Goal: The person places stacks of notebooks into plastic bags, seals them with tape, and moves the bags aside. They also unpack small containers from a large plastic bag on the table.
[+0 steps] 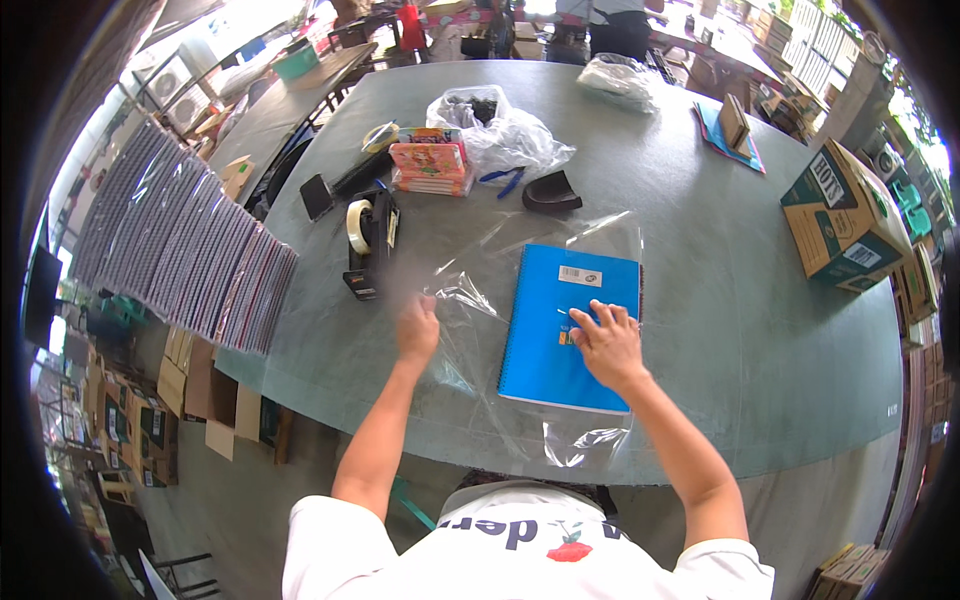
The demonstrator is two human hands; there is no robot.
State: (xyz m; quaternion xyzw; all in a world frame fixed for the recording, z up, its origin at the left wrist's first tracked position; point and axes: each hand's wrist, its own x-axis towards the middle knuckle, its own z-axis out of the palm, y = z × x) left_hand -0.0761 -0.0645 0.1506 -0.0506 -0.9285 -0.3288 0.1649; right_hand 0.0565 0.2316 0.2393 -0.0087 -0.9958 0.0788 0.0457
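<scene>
A blue spiral-bound notebook (545,300) lies on the green-grey table, with a white label near its top and a clear plastic film (470,370) spread under and around it. My right hand (607,345) rests on the notebook's cover, fingers spread and holding nothing. Left of the notebook, my left hand (418,330) is closed at the film's left edge. Its fingertips are partly smeared, and what they hold is too small to make out. Just beyond that hand stands a black tape dispenser (377,240) with a roll of clear tape.
A tall stack of spiral notebooks (190,235) leans at the left. Farther back are pink packets (430,165), blue-handled pliers (505,180), a black curved piece (552,192) and a plastic bag (510,140). A cardboard box (845,215) stands on the right.
</scene>
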